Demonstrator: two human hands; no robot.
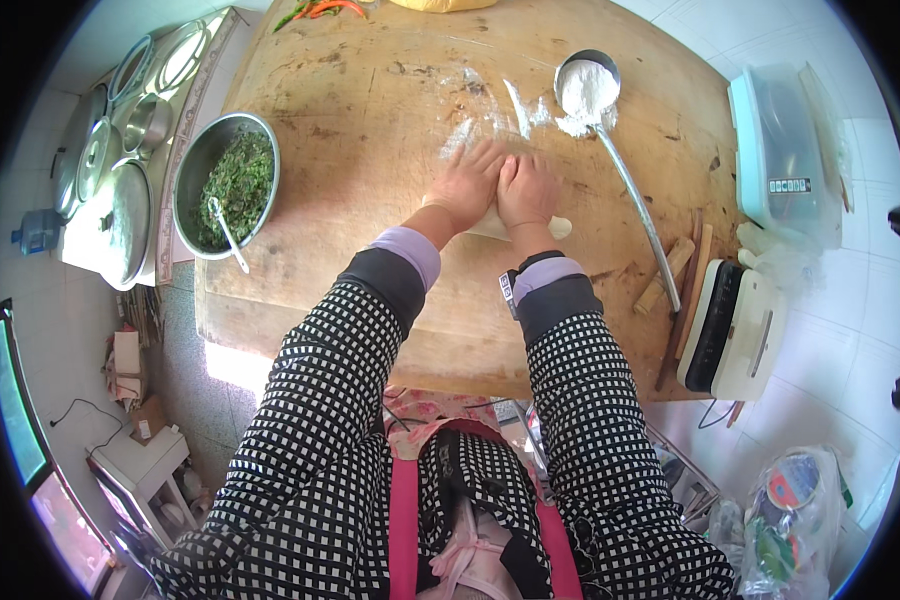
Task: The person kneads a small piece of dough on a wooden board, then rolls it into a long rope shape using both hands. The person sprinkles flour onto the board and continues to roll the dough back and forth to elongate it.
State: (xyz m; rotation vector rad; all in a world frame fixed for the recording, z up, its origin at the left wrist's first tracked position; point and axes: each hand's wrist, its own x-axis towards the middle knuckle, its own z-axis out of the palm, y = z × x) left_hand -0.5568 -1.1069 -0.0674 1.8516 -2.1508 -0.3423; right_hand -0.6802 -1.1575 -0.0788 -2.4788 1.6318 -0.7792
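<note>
My left hand (pixel 467 185) and my right hand (pixel 525 190) press side by side on a pale dough roll (pixel 550 228) on the wooden board (pixel 330 140), their fingers together and curved over it, covering much of it. Beyond my fingertips lie white smears of flour (pixel 520 110). A long-handled metal ladle (pixel 638 200) holding flour (pixel 588 88) rests to the right of my hands. At the left, a steel bowl (pixel 185 185) holds chopped greens (pixel 245 170) with a spoon (pixel 228 230) in it.
Red and green chilies (pixel 322 10) and a yellow object (pixel 440 4) sit at the far edge. Along the right are a plastic container (pixel 770 150), wooden rods (pixel 688 280) and a white appliance (pixel 745 335). Pots and lids (pixel 128 210) stand on a side counter at the left.
</note>
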